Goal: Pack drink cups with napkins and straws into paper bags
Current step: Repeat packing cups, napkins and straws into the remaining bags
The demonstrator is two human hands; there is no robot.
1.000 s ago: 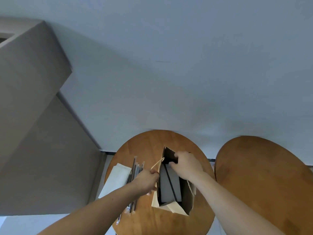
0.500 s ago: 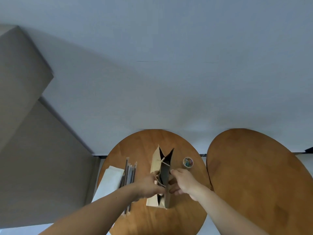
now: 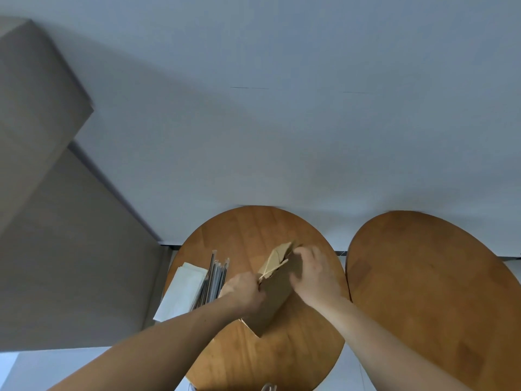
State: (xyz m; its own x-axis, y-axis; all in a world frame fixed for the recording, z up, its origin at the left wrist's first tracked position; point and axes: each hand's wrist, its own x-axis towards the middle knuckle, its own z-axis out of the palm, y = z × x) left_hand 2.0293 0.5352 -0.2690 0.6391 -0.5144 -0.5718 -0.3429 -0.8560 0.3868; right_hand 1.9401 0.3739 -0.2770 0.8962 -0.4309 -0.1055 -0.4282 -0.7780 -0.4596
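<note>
Paper bag (image 3: pixel 275 301) tilted. My left hand (image 3: pixel 244 292) pinches its left rim; my right hand (image 3: pixel 313 273) grips the far top. Light, creases easily, so I'd hold the folded rim.

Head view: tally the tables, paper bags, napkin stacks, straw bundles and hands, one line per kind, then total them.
Round wooden tables: 2
Paper bag: 1
Napkin stack: 1
Straw bundle: 1
Hands: 2, left hand and right hand, both holding the bag
Total: 7
</note>
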